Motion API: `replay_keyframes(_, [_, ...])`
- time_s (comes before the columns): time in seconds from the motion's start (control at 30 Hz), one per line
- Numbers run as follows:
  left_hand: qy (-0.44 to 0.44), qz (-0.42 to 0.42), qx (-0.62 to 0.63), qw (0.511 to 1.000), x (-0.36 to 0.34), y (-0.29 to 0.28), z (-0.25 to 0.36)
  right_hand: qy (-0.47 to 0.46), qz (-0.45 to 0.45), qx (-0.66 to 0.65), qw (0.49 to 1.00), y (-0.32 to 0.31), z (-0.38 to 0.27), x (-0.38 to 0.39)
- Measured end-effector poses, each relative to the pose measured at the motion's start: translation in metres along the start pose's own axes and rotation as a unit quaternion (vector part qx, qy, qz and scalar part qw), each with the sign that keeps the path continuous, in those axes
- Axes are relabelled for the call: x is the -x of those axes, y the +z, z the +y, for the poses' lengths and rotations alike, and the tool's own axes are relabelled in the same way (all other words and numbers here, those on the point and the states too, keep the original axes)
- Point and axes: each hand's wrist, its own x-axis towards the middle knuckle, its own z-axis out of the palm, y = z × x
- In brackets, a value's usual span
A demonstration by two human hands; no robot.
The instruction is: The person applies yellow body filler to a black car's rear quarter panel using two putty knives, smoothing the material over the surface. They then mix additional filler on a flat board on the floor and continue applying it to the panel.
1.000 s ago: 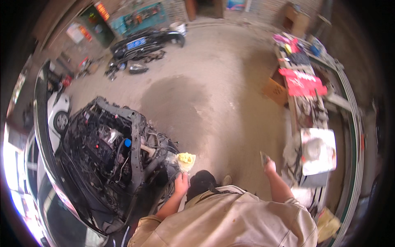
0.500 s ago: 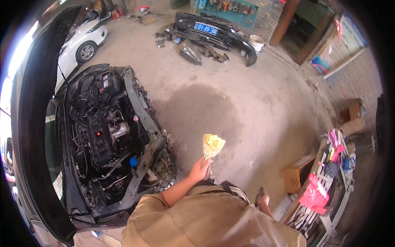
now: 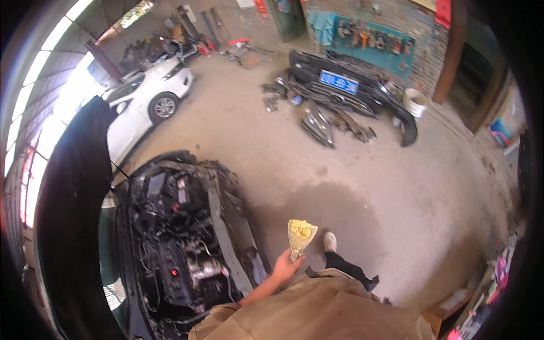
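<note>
My left hand (image 3: 286,267) is closed round the handle of a putty knife (image 3: 299,247), held out in front of my body with its blade pointing away. A lump of yellow putty (image 3: 304,229) sits on the wide end of the blade. To the left of this hand is the open engine bay (image 3: 187,249) of a car with its front end stripped off. My right hand does not show; only a small dark shape appears at my right side, too little to name.
A raised black hood (image 3: 73,215) stands over the engine bay. Ahead on the concrete floor lie a removed black bumper (image 3: 340,93) and a headlight (image 3: 317,126), beside a white bucket (image 3: 415,102). A white car (image 3: 147,105) is parked far left. A cluttered rack (image 3: 493,289) stands at right.
My view has swung up and to the left, and one foot now shows stepping forward. The left hand still carries the putty knife. My right hand, holding a dark object before, has dropped from sight.
</note>
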Motion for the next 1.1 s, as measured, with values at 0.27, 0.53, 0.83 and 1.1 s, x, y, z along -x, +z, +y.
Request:
replay_keyframes(0.27, [-0.002,0.198,0.113,0.974,-0.173,-0.112,0.09,-0.196,0.129,0.11,0.966,-0.214,-0.57,-0.276])
replay_keyframes(0.53, [-0.049,0.228,0.157,0.96,-0.422,-0.257,0.104,-0.435,0.214,0.108,0.868,-0.208,-1.055,-0.347])
replay_keyframes(0.83, [-0.069,0.136,0.053,0.987,-0.701,-0.468,0.228,-0.267,-0.028,0.244,0.932,-0.117,-1.082,-0.366])
replay_keyframes(1.1, [-0.059,0.211,0.021,0.975,-0.919,-0.636,0.268,-0.2,-0.049,0.241,0.948,-0.079,-1.325,-0.486])
